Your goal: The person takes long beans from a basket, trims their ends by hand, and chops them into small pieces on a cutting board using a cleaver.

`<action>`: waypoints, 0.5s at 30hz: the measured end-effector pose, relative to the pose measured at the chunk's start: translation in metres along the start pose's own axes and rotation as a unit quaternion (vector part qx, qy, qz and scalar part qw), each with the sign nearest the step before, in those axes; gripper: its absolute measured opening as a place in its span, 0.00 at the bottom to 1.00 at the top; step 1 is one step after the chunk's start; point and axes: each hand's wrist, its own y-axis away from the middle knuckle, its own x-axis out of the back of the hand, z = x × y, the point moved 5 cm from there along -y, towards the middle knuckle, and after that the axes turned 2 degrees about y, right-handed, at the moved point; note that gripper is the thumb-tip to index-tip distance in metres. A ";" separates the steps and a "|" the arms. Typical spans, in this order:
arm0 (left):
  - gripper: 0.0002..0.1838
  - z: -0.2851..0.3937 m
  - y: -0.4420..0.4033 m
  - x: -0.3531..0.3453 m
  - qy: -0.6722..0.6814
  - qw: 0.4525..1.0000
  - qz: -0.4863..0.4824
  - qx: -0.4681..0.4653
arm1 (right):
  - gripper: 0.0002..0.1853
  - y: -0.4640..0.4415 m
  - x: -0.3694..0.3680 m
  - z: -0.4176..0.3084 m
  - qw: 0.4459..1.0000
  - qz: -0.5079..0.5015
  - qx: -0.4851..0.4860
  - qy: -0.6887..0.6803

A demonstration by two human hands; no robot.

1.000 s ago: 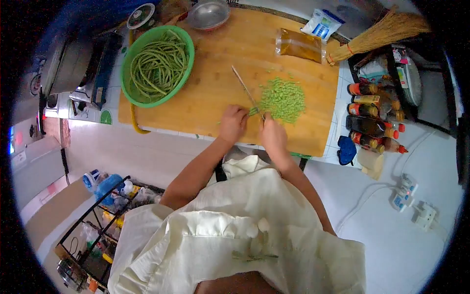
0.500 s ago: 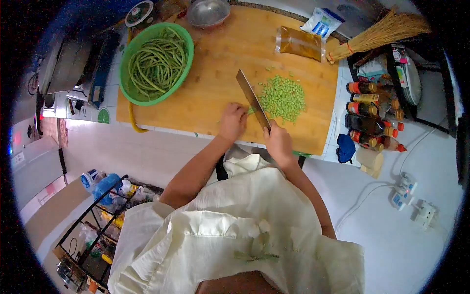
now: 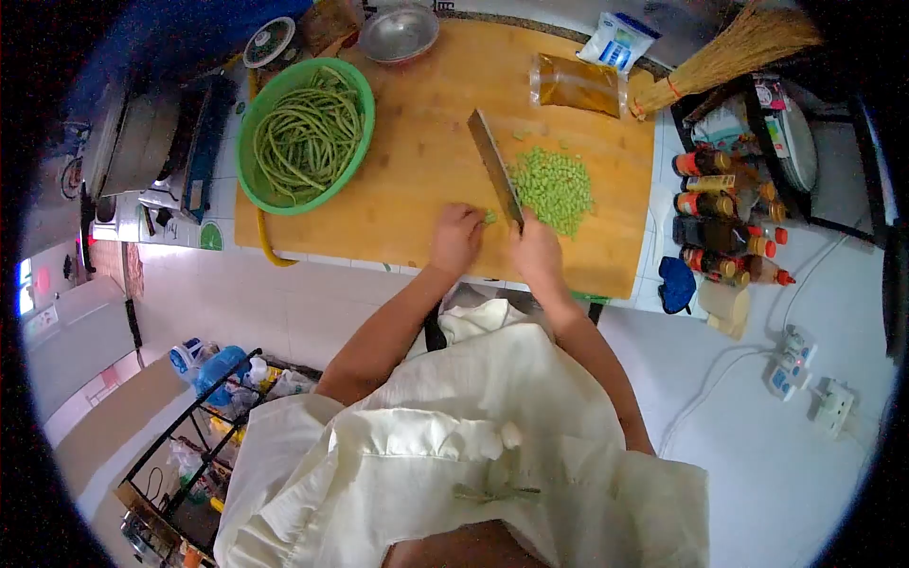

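Observation:
A cleaver (image 3: 495, 167) is gripped by its handle in my right hand (image 3: 536, 257). Its broad blade points away from me, just left of a pile of chopped green beans (image 3: 553, 189). To the left of the blade, my left hand (image 3: 456, 239) rests on the wooden cutting board (image 3: 426, 133) with its fingers curled. Short green bean ends (image 3: 490, 217) stick out at those fingertips, and the rest of them is hidden by the hand. Whole long beans (image 3: 311, 137) lie coiled in a green basin (image 3: 244, 151) at the board's left.
A metal bowl (image 3: 399, 36) stands at the board's far edge. A bag of brown sauce (image 3: 578, 83), a white packet (image 3: 617, 43) and a straw brush (image 3: 734, 62) lie at the far right. Several sauce bottles (image 3: 705, 204) line the right side, beside a dark blue cloth item (image 3: 676, 284).
The cleaver has shifted slightly right, away from my left fingers, opening a gap between blade and bean ends. My left hand stays at nearly the same spot.

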 end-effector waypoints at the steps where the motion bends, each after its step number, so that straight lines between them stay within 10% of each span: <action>1: 0.11 0.002 -0.003 -0.001 -0.001 1.000 0.001 0.001 | 0.15 0.002 0.002 0.004 1.000 0.000 0.001 0.000; 15: 0.06 0.005 -0.005 -0.009 0.025 1.000 -0.013 0.005 | 0.11 0.025 0.003 0.011 0.999 -0.013 0.032 0.010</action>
